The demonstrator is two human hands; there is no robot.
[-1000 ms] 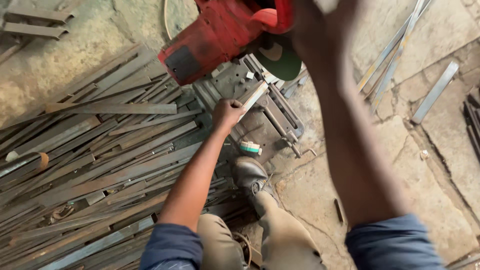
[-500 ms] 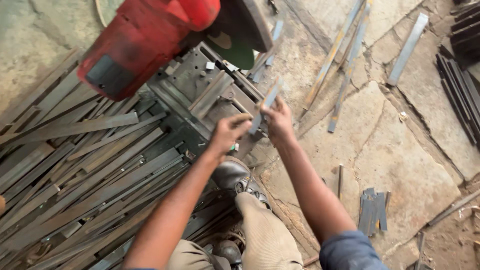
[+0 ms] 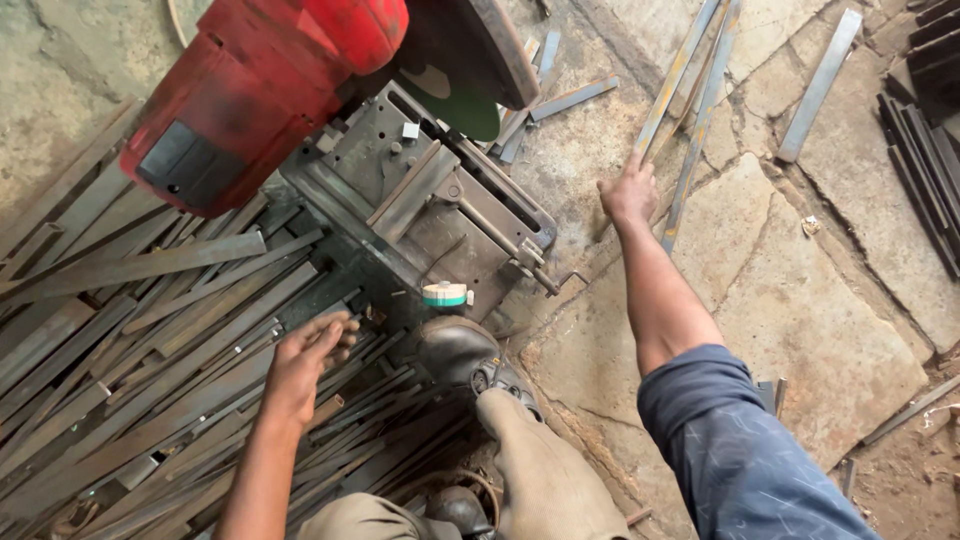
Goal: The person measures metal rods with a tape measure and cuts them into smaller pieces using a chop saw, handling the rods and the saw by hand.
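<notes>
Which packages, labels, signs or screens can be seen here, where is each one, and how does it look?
Label plate: on the side of the red motor housing, upper left; dark grey rectangle.
Tape measure: on the saw base, above the boot; small round case, teal and white.
No packages, signs or screens are in view.

One label only — a dark rectangular plate [image 3: 186, 158] on the red motor housing [image 3: 250, 90].

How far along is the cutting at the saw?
Looks done: short cut strips lie piled left of the chop saw. In hand: the right hand reaches the long flat bars on the stone floor; the left hand hovers open over the pile. Left: several long bars lie uncut; the saw's vise is empty.
</notes>
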